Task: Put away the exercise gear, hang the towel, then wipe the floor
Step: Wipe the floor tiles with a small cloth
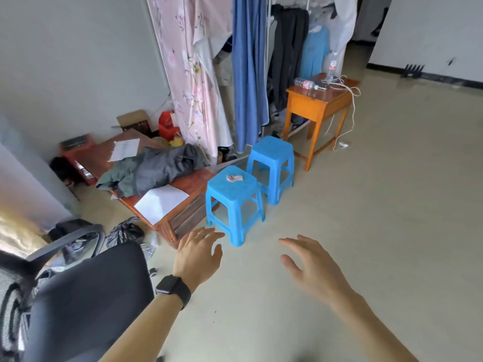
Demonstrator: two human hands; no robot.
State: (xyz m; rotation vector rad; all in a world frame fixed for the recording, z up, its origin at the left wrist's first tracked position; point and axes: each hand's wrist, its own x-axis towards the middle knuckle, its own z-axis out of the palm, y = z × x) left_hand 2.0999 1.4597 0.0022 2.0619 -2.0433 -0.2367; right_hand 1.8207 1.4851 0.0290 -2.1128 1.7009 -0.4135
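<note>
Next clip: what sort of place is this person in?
Probably a lived-in bedroom or dorm-type room: hanging clothes beside a pink floral curtain, a grey jacket heaped on a low wooden table, and an office chair close by.

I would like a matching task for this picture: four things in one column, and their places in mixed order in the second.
Things:
1. pinkish bundle
2. lying plastic bottle
3. grey jacket
4. black watch

Places:
a. on the orange table
b. at the wrist of the left hand
c. on the nearer blue stool
d. on the low red-brown table

Pairs: 1-c, 2-a, 3-d, 4-b
</note>
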